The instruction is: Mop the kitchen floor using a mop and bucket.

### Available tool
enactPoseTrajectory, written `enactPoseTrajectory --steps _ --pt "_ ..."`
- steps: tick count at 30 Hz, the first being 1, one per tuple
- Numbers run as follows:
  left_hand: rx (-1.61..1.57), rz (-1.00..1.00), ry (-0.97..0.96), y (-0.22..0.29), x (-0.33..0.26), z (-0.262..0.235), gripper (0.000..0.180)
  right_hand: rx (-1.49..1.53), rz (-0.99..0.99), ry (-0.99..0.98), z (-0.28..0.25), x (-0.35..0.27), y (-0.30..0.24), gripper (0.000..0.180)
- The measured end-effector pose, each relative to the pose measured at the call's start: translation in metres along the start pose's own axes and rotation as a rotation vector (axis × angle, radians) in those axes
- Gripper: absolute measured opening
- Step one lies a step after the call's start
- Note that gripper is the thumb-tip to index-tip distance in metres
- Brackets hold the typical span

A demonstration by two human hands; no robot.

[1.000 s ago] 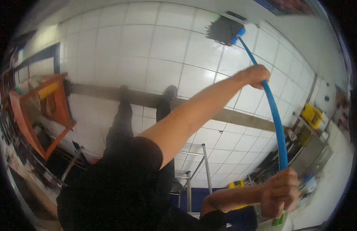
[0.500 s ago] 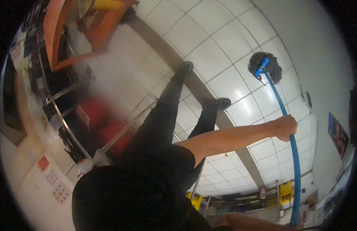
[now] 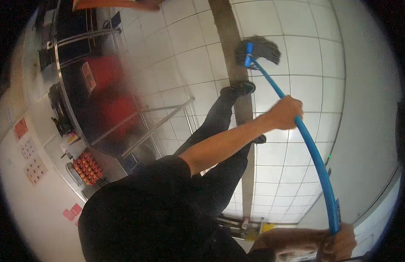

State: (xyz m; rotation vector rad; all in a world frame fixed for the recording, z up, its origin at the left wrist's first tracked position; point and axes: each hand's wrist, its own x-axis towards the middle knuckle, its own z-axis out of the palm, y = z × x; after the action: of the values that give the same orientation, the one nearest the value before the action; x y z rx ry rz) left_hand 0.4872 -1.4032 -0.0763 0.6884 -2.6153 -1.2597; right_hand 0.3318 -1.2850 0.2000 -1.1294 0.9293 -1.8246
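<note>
My left hand point(image 3: 287, 112) is closed around the middle of a mop's blue handle point(image 3: 314, 155). My right hand point(image 3: 342, 242) grips the handle's upper end, near the lower right corner of the head view. The handle looks curved and runs toward the far side. At its far end, a blue clamp point(image 3: 249, 54) holds the grey mop head point(image 3: 268, 49), whose strands lie fanned over white tiles and the edge of a dark floor strip point(image 3: 223, 22). One of my black shoes point(image 3: 244, 88) stands close to the mop head.
Metal rails point(image 3: 167, 114) and blurred red objects point(image 3: 108, 76) stand to the left. A tray of round reddish items point(image 3: 87, 168) rests on a counter there. A grey wall point(image 3: 370, 83) rises on the right. Part of an orange object point(image 3: 106, 3) shows at the top.
The mop head has moved left across the tiles to the dark strip. My left hand has shifted left with the handle, and my right hand shows more fully. The whole view has turned.
</note>
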Motion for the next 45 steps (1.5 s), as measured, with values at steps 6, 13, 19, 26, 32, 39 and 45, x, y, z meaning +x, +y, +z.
enactPoseTrajectory --steps 6,13,19,26,32,39,45 --pt "-0.107 -0.258 0.314 -0.139 -0.098 -0.115 0.013 0.224 0.096 -0.16 0.086 0.082 0.13 0.032" --pt "0.062 -0.489 0.398 -0.293 -0.267 -0.169 0.012 0.189 0.198 -0.246 0.228 0.067 0.283 0.034" --pt "0.248 -0.462 0.535 -0.375 -0.413 -0.168 0.017 0.039 0.316 -0.438 0.281 -0.013 0.357 0.017" --pt "0.182 -0.29 0.422 -0.304 -0.296 -0.116 0.024 -0.032 0.409 -0.409 0.16 0.003 0.273 0.007" --pt "0.08 -0.245 0.357 -0.153 -0.084 -0.032 0.021 -0.657 0.153 0.036 0.023 0.017 0.103 0.028" --pt "-0.008 -0.026 0.228 -0.024 0.023 -0.021 0.018 -0.146 0.018 -0.078 0.002 0.051 -0.002 0.034" --pt "-0.028 -0.136 0.129 -0.035 -0.003 -0.049 0.014 -0.073 0.016 -0.032 0.036 0.074 0.024 0.034"
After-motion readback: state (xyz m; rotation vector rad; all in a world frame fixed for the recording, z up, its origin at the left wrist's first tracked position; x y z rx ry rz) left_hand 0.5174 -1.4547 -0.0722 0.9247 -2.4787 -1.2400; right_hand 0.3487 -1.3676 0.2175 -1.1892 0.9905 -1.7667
